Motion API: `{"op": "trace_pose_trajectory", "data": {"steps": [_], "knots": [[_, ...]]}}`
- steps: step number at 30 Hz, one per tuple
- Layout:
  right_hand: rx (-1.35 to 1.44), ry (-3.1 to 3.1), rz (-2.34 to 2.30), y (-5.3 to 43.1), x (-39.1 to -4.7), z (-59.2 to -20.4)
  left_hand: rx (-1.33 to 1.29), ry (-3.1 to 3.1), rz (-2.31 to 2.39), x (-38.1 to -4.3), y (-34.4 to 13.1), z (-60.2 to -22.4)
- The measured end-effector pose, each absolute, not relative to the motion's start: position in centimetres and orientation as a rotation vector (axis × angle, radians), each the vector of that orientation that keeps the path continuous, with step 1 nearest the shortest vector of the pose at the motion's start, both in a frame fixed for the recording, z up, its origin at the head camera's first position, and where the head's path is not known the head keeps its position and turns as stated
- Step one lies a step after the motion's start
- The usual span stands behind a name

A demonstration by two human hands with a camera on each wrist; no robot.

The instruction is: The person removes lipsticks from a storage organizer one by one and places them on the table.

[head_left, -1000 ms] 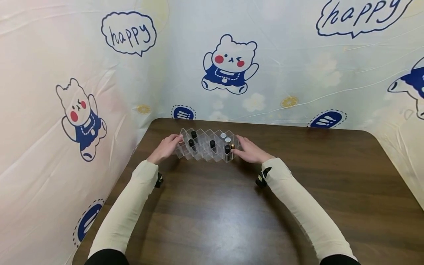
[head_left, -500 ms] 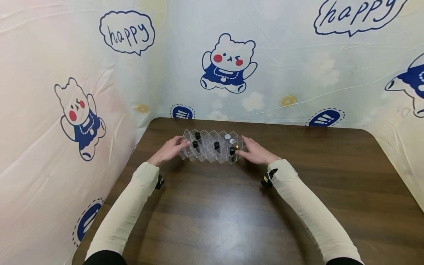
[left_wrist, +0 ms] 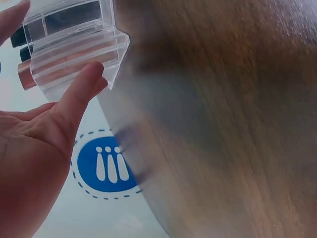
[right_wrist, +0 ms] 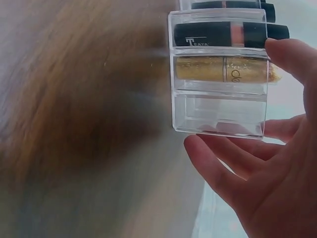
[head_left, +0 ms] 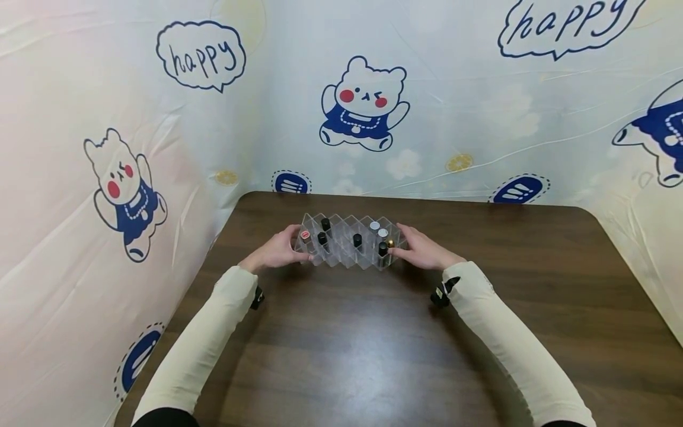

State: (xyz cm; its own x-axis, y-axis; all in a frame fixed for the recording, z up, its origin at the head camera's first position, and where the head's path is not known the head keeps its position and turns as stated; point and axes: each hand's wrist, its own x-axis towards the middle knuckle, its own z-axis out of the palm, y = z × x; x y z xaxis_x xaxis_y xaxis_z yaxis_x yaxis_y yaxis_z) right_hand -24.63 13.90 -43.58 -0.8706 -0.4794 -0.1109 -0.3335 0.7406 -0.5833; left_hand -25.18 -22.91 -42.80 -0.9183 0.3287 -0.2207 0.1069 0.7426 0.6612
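You are gripping the clear lipstick rack [head_left: 349, 242] between both hands: your left hand [head_left: 277, 254] is clasping its left end, your right hand [head_left: 424, 252] its right end. It is sitting toward the table's [head_left: 373, 356] far edge, holding upright lipsticks [head_left: 357, 240].

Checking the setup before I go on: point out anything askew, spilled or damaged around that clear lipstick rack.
Nothing stands out. The clear acrylic lipstick rack sits level between the left hand and right hand, its lipsticks upright in their cells on the dark wooden table.
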Motion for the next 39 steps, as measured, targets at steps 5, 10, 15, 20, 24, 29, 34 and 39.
{"op": "trace_pose_trajectory", "data": {"steps": [5,10,15,20,24,29,34,39], "knots": [[-0.645,2.675,-0.835,15.0,-24.1,-43.4,0.385,2.606,0.937,-25.0,-22.3,-42.9],[-0.645,2.68,-0.818,16.0,-23.4,-43.3,0.445,2.624,0.919,-24.8,-21.6,-43.1],[-0.649,2.687,-0.825,16.9,-22.8,-43.2,0.505,2.614,0.986,-24.5,-20.9,-43.5],[-0.653,2.687,-0.839,17.6,-22.2,-43.2,0.52,2.63,0.993,-24.0,-20.2,-43.4],[-0.651,2.69,-0.834,18.3,-21.7,-43.2,0.526,2.628,0.992,-23.8,-19.6,-43.5],[-0.654,2.697,-0.827,19.2,-21.0,-43.1,0.54,2.598,1.002,-23.2,-18.7,-43.4],[-0.647,2.69,-0.839,20.1,-20.3,-42.9,0.577,2.584,1.003,-22.7,-17.9,-43.4],[-0.616,2.684,-0.845,21.1,-19.6,-42.8,0.603,2.573,0.984,-22.2,-17.0,-43.5]]}}
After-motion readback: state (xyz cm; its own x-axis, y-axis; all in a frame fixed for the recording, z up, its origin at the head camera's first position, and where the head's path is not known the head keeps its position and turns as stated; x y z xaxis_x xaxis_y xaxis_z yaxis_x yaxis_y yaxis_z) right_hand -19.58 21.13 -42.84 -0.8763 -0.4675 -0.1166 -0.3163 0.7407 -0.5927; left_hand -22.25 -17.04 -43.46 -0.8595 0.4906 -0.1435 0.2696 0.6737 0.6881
